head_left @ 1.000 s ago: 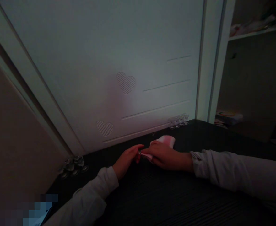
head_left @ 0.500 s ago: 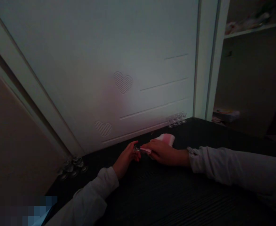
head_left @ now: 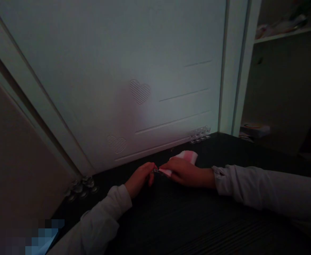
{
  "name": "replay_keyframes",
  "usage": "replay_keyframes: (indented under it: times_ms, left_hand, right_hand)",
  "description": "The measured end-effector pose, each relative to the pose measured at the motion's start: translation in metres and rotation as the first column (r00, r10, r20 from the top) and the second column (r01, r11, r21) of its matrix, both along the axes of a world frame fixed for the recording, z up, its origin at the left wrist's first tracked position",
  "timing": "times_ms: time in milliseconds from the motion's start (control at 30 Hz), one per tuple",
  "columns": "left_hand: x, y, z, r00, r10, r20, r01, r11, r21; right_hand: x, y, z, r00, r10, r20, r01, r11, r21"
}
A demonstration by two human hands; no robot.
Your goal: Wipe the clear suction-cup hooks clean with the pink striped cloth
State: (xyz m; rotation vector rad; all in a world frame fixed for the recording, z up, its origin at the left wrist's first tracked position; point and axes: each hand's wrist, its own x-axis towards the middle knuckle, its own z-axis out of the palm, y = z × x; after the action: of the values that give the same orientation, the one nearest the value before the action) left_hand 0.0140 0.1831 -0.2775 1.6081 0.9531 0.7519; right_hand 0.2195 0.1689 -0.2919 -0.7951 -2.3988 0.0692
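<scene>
My left hand [head_left: 142, 177] is closed, its thumb and fingertips on a small clear, shiny piece [head_left: 156, 171] just above the dark table. Poor light and the fingers hide its full shape. Against its right side, my right hand [head_left: 184, 172] grips a folded pink-and-white cloth [head_left: 189, 156]. One edge of the cloth sticks out at the fingertips, touching the clear piece. The two hands almost meet.
Several small clear stemmed pieces [head_left: 83, 186] stand at the table's left edge, and more clear pieces [head_left: 200, 134] line up by the white door panel [head_left: 171, 78]. The black wood-grain table [head_left: 197, 219] spreads beneath my arms. A shelf [head_left: 290, 34] is at right.
My left hand has turned over, its fingers now curling downward around the clear piece, which has tipped flatter. The right hand and cloth have barely moved.
</scene>
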Motion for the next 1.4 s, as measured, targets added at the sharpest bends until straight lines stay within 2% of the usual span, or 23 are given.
replay_keyframes:
  times_ms: [267, 767, 1167, 1400]
  left_hand:
    - [-0.0010, -0.0014, -0.0004, 0.999, -0.027, -0.028, 0.028, 1.000, 0.008]
    - [-0.0003, -0.0008, -0.0020, 1.000, 0.002, -0.009, -0.002, 1.000, 0.005]
    - [0.0016, 0.0007, -0.0019, 0.999, 0.037, 0.038, -0.035, 0.999, -0.034]
    - [0.0011, 0.0002, -0.0015, 0.998, 0.047, 0.039, -0.045, 0.997, -0.057]
  right_hand:
    - [0.0022, -0.0014, 0.0007, 0.999, -0.028, 0.044, 0.028, 1.000, -0.001]
    - [-0.0006, -0.0025, 0.0008, 0.983, -0.169, 0.067, 0.171, 0.985, -0.025]
    - [-0.0022, 0.0012, 0.0012, 0.998, -0.049, -0.049, 0.047, 0.998, -0.044]
    - [-0.0016, 0.0030, -0.0024, 0.993, -0.088, -0.072, 0.082, 0.993, -0.080]
